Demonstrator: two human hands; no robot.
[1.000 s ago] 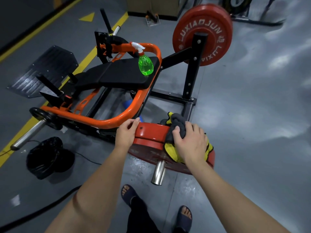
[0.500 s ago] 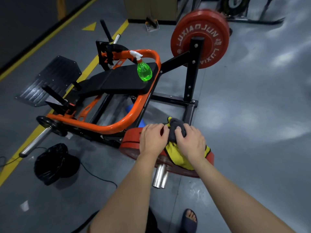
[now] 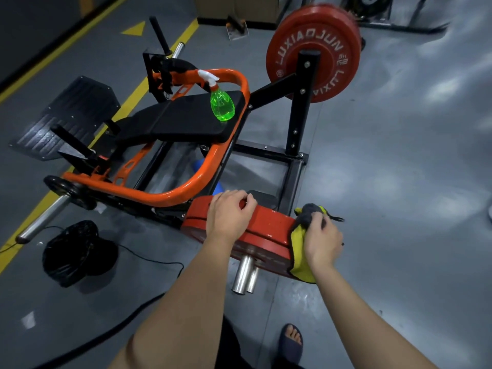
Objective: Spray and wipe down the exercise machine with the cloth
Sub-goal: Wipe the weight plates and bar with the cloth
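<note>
The cloth (image 3: 300,253) is bunched under the right hand (image 3: 322,238), whose fingers clench it against the right end of the red weight plate (image 3: 266,231) at the near side of the exercise machine (image 3: 170,196). Its yellow side drapes down over the plate's rim and a dark grey corner sticks out past the knuckles. It looks soft and limp, so it should fold around the curved rim easily. It will also slide and ball up unless the palm stays flat on it with a fistful gathered, as it is here.

The left hand (image 3: 229,214) rests on top of the same plate, further left, and its fingers (image 3: 234,195) curl over the rim and grasp it. The plate looks heavy and rigid, and it sits on a steel sleeve (image 3: 242,272), so it may turn under a sideways wipe. Gripping the rim is probably the sensible way to steady it.

The green spray bottle (image 3: 222,105) stands upright on the black pad (image 3: 173,121), well apart from both hands. It is light plastic and partly full, and it is best taken by the neck just below the white trigger.
</note>
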